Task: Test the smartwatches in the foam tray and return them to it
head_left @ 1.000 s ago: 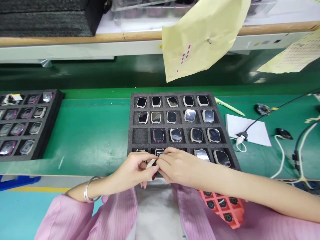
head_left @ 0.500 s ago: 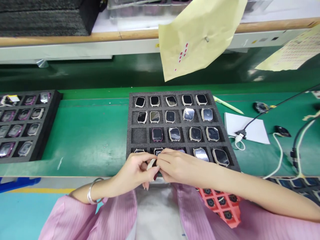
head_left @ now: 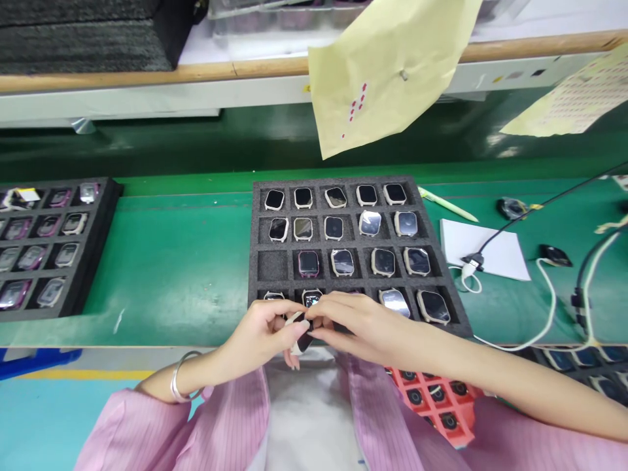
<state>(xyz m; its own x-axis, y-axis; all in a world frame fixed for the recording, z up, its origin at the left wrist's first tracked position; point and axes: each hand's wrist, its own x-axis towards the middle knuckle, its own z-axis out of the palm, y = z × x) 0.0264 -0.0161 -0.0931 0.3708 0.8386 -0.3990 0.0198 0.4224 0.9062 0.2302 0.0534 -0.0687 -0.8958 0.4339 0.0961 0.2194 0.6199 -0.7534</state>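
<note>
A worker in a pink striped sleeve [head_left: 127, 425] bends both hands to one pale-framed watch [head_left: 303, 343], which is tilted between them at the near edge of a green desk [head_left: 186, 261]. The left hand [head_left: 265, 332] has its grip drawn in on the watch, thumb over one side and fingers curled behind, a hold that seems meant to steady the piece and leave its other side free. The right hand [head_left: 358, 319] brings half-bent fingers up to that other side; whether its grip has hold of anything cannot be told from this angle. Just beyond lies a black foam tray [head_left: 254, 242], apparently set close so that pieces need travel only a little way. Its watches sit face up in separate compartments, likely to spare the glass from knocks and keep each screen readable, among them a purple-framed watch [head_left: 309, 263] and, near the fingers, one with a lit display [head_left: 312, 297]. A second foam tray [head_left: 95, 255] stands well apart to the left. At right, a green pen [head_left: 449, 204] and white paper [head_left: 507, 252] lie beside the nearer tray, perhaps handy for notes.
</note>
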